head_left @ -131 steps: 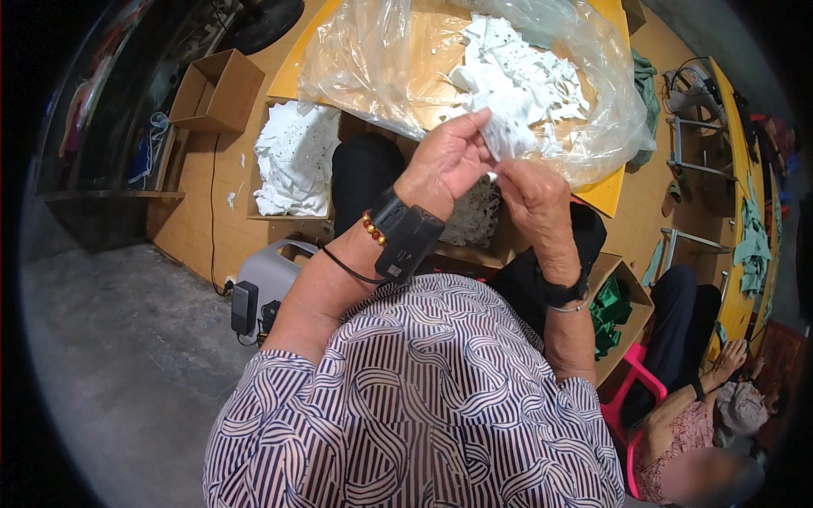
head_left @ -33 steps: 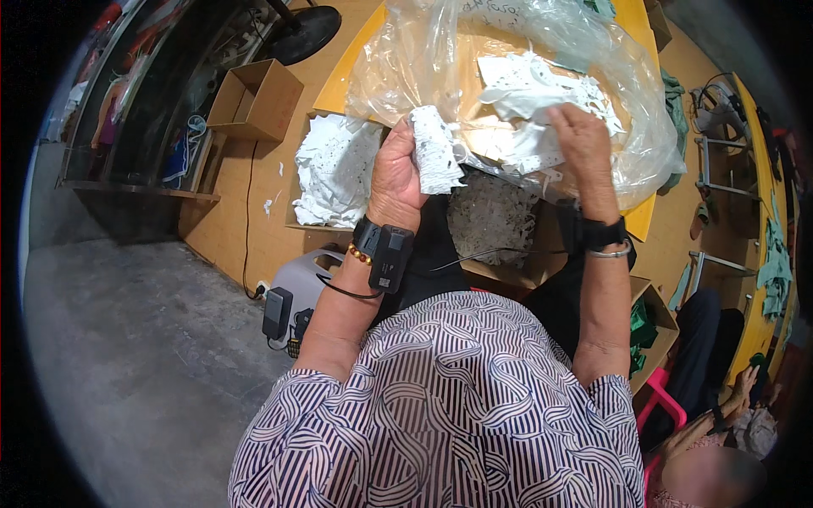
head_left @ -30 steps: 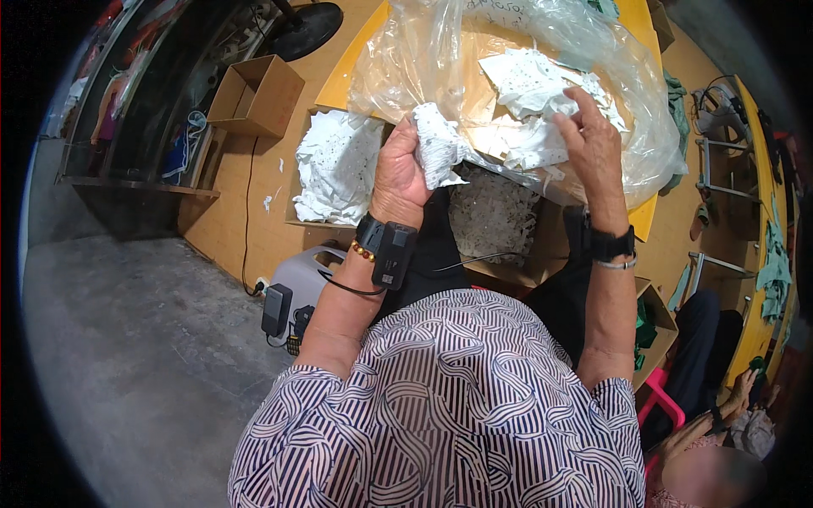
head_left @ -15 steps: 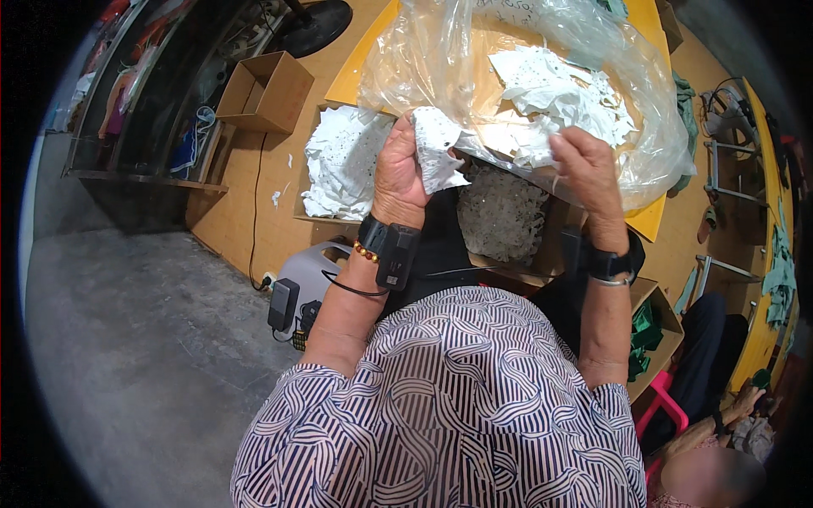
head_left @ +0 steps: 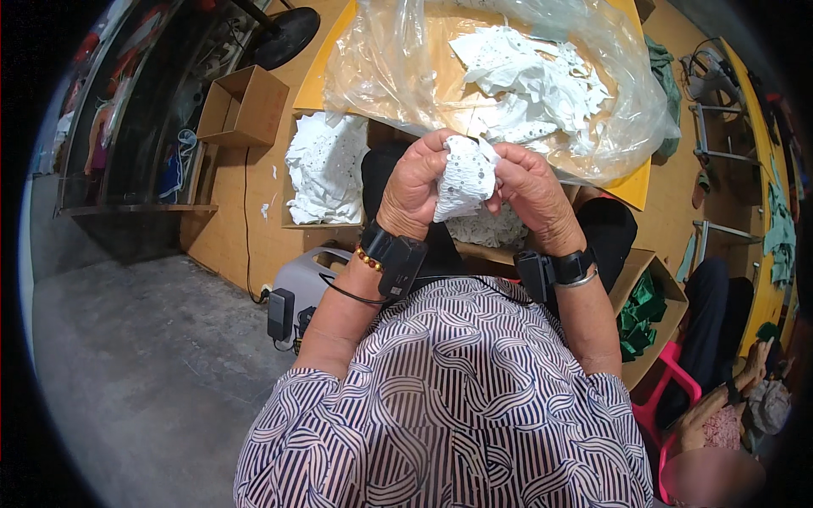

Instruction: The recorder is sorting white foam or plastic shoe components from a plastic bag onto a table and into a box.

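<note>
Between my two hands hangs a small white piece of cloth [head_left: 463, 179] with grey and dark dots. My left hand [head_left: 412, 184] is closed on its left side. At the upper right edge, my right hand [head_left: 535, 188] pinches it with the thumb and fingers. Behind my hands, a heap of similar white cloth pieces [head_left: 529, 80] lies in a large clear plastic bag [head_left: 381, 76] on a yellow table [head_left: 315, 76]. Left of my hands stands a box holding a pile of white dotted cloth [head_left: 326, 165]. Below the cloth, greyish-white scraps [head_left: 489, 229] show, partly hidden by my hands.
An open cardboard box [head_left: 246, 106] stands at the far left, by a rack [head_left: 135, 110]. Green shiny cloth [head_left: 641, 315] fills a box at my right. A grey plastic case [head_left: 309, 275] sits at my left. Another person [head_left: 716, 419] sits on the right by a pink chair [head_left: 677, 372].
My right hand has come down and left from the heap to the cloth in my left hand, and now pinches its edge. The view has shifted slightly.
</note>
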Motion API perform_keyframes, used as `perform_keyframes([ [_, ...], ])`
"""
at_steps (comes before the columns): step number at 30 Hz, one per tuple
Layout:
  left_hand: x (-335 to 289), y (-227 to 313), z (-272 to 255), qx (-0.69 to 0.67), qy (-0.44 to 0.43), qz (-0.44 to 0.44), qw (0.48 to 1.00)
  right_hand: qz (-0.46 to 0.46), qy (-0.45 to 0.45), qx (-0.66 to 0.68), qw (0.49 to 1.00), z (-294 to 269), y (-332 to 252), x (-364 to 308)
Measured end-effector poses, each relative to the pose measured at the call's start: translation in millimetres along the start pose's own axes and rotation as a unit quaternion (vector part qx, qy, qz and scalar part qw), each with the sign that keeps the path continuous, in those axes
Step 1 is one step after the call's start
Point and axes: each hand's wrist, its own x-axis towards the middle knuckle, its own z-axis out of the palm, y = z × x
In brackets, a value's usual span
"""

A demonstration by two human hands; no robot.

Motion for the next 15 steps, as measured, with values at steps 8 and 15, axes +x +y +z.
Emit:
perform_keyframes([
  [8, -9, 15, -16, 0.033, -0.058, 0.038, 0.997, -0.081, 0.135, -0.12, 0.98, -29, -27, -20],
  [15, -26, 38, -30, 0.022, 0.076, 0.135, 0.988, -0.036, 0.025, -0.614, 0.788, -49, 16, -37],
])
